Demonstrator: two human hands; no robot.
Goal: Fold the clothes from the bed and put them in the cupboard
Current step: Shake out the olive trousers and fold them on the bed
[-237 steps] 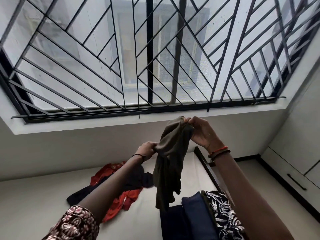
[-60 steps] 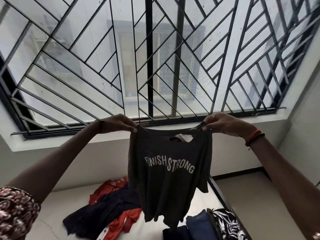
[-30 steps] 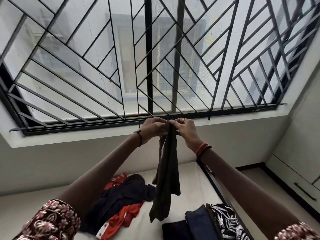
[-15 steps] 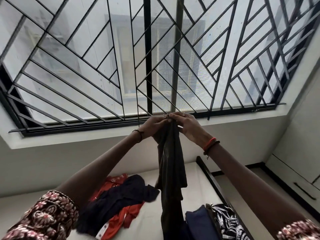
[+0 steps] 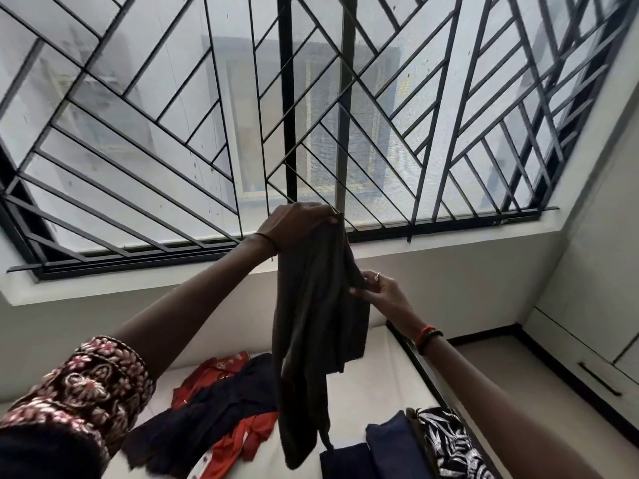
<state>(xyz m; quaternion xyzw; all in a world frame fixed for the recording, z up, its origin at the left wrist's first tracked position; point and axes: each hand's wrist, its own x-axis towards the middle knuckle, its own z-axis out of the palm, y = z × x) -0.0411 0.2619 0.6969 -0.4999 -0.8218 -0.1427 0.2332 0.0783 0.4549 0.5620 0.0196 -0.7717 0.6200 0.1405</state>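
A dark shirt (image 5: 318,323) is held up in the air in front of the window bars (image 5: 390,98), above the bed (image 5: 373,385). Its top is gripped by the left hand (image 5: 297,226), with the fingers curled round the cloth. Its right edge is pinched lower down by the right hand (image 5: 380,292). The shirt hangs long and narrow. Folded clothes (image 5: 394,447) are stacked at the bed's right edge. A loose heap of red and dark clothes (image 5: 221,402) is spread further left. Bare floor (image 5: 501,375) is seen between the bed and the cupboard (image 5: 587,340), which is closed.
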